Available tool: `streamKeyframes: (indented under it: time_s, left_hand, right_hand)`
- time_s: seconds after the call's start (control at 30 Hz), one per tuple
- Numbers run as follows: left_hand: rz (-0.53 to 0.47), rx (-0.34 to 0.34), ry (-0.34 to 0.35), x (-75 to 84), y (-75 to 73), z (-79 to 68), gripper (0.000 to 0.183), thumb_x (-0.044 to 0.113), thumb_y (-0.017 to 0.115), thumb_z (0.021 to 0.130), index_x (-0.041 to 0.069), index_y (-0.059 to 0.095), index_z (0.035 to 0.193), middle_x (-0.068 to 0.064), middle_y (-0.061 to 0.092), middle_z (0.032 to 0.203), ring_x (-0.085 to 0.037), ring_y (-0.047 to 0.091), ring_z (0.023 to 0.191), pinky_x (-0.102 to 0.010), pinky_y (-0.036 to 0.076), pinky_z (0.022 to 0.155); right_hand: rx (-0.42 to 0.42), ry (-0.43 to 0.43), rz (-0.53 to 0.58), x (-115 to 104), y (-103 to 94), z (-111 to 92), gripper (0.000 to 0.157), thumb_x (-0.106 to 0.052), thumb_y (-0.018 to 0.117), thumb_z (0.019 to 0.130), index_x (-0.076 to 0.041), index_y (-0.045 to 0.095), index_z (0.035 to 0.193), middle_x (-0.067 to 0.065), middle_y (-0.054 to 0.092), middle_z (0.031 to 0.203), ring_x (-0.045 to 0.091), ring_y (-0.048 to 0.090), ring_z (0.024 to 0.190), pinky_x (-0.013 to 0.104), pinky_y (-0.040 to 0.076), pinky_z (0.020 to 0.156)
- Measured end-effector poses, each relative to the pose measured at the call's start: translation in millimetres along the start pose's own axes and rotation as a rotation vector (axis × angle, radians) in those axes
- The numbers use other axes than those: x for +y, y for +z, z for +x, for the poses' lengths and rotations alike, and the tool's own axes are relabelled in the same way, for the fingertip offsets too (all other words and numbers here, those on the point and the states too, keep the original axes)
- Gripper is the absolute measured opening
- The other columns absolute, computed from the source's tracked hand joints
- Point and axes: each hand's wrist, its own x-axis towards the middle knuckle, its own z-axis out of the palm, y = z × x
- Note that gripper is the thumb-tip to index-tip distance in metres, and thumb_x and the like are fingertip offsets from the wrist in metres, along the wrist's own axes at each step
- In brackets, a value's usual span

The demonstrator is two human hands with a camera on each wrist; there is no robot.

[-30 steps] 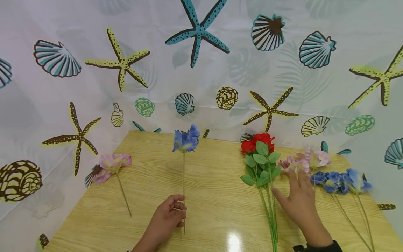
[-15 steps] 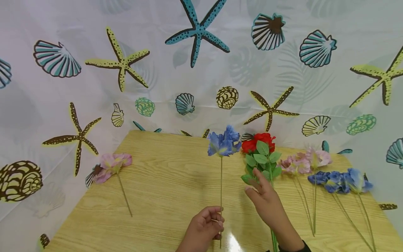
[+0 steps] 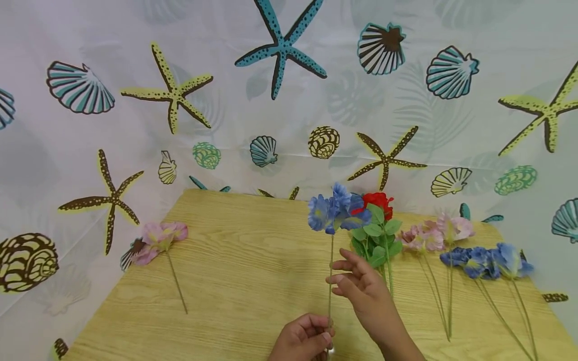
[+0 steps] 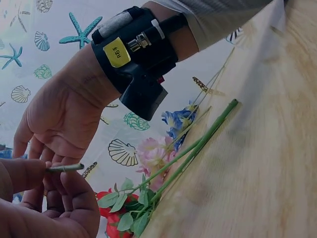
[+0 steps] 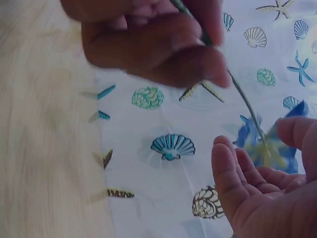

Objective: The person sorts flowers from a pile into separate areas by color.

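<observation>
My left hand point(image 3: 303, 337) pinches the lower stem of a blue artificial flower point(image 3: 336, 209), held upright above the table. In the left wrist view the cut end of that stem point(image 4: 65, 168) pokes out between thumb and finger. Beside the middle of the stem is my right hand point(image 3: 368, 296), its fingers loosely bent and the thumb apart from them. The right wrist view has the right hand point(image 5: 267, 191) just below the blossom, not gripping it; whether a fingertip touches the stem I cannot tell. Red roses point(image 3: 378, 203) with green leaves lie behind, partly covered by the blue petals and right hand.
Pink flowers point(image 3: 455, 228) and blue flowers point(image 3: 483, 261) lie on the table's right side. A single pink flower point(image 3: 159, 240) lies at the left. Behind the wooden table point(image 3: 217, 281) hangs a white cloth point(image 3: 298, 110) with shells and starfish.
My left hand has carried the blue flower rightward until its petals overlap the roses. The right hand has come left from the pink flowers, past the roses, to the blue flower's stem.
</observation>
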Motion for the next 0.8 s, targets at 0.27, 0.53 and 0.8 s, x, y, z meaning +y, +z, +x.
streamKeyframes:
  time_s: [0.27, 0.53, 0.8]
  left_hand:
    - [-0.021, -0.116, 0.041, -10.0, -1.4, 0.1, 0.029, 0.01, 0.061, 0.089, -0.01, 0.057, 0.109, 0.006, 0.064, 0.093, -0.007, 0.06, 0.082, -0.015, 0.05, 0.065]
    - [0.009, -0.143, 0.072, -13.4, -2.6, 0.1, 0.045, 0.009, 0.057, 0.091, -0.025, 0.042, 0.117, 0.006, 0.061, 0.094, -0.005, 0.059, 0.082, -0.015, 0.05, 0.066]
    - [-0.017, -0.154, 0.059, -16.5, -5.8, -0.5, 0.042, 0.008, 0.055, 0.092, -0.022, 0.044, 0.118, 0.005, 0.061, 0.095, -0.007, 0.059, 0.083, -0.016, 0.05, 0.067]
  right_hand:
    - [0.004, -0.012, -0.025, -5, 12.5, -7, 0.039, -0.015, 0.058, 0.094, -0.01, 0.048, 0.131, 0.012, 0.05, 0.101, 0.017, 0.062, 0.077, 0.034, 0.058, 0.065]
    - [-0.073, -0.084, -0.018, -5, 14.5, -6, 0.034, -0.007, 0.053, 0.096, -0.004, 0.044, 0.129, 0.012, 0.048, 0.095, 0.014, 0.059, 0.073, 0.034, 0.058, 0.06]
    - [-0.09, -0.053, 0.0, -1, 15.3, -5, 0.035, -0.006, 0.053, 0.095, -0.002, 0.041, 0.129, 0.011, 0.047, 0.094, 0.016, 0.059, 0.073, 0.033, 0.057, 0.061]
